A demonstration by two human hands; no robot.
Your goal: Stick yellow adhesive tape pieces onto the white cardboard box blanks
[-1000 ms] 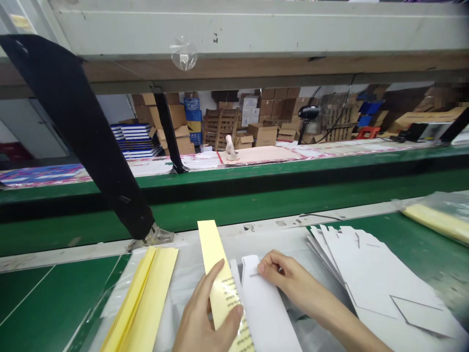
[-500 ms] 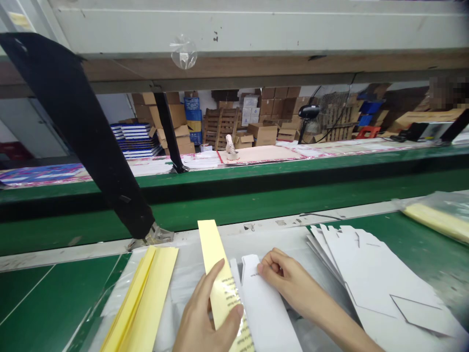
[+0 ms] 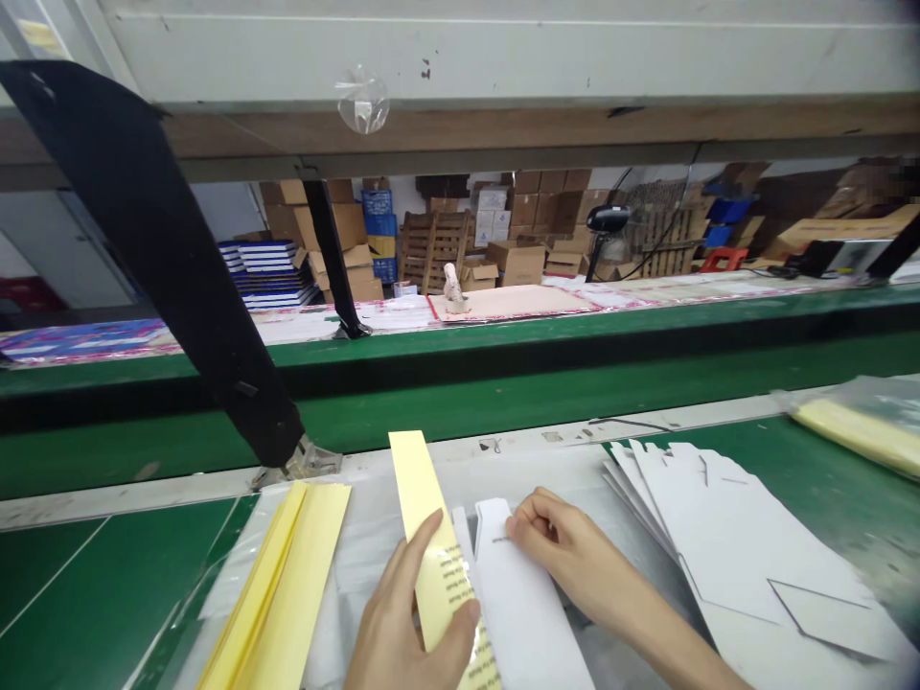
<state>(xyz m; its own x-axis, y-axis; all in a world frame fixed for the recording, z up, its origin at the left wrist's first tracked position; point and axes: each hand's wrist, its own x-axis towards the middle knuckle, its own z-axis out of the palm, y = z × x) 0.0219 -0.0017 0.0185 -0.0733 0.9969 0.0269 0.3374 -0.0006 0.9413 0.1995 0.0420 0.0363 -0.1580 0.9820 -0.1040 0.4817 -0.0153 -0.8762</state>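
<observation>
My left hand (image 3: 417, 613) holds a long yellow strip (image 3: 421, 489) with rows of small print, thumb on one edge and fingers on the other. Just right of the strip lies a folded white card piece (image 3: 521, 604) with a small line of print near its top. My right hand (image 3: 553, 537) is closed in a pinch at the card's upper right edge; whatever is between its fingertips is too small to make out. Several yellow strips (image 3: 298, 585) lie to the left on clear plastic. A fanned stack of flat white card pieces (image 3: 762, 546) lies at the right.
A plastic-wrapped yellow bundle (image 3: 855, 431) rests at the far right on the green surface. A black slanted post (image 3: 172, 268) stands at the left. A green ledge (image 3: 503, 383) runs behind the work area, under a pale overhead beam (image 3: 503, 57). Cardboard boxes are stacked beyond.
My left hand and the printed strip have shifted very slightly right. My right hand stays pinched at the white card's edge.
</observation>
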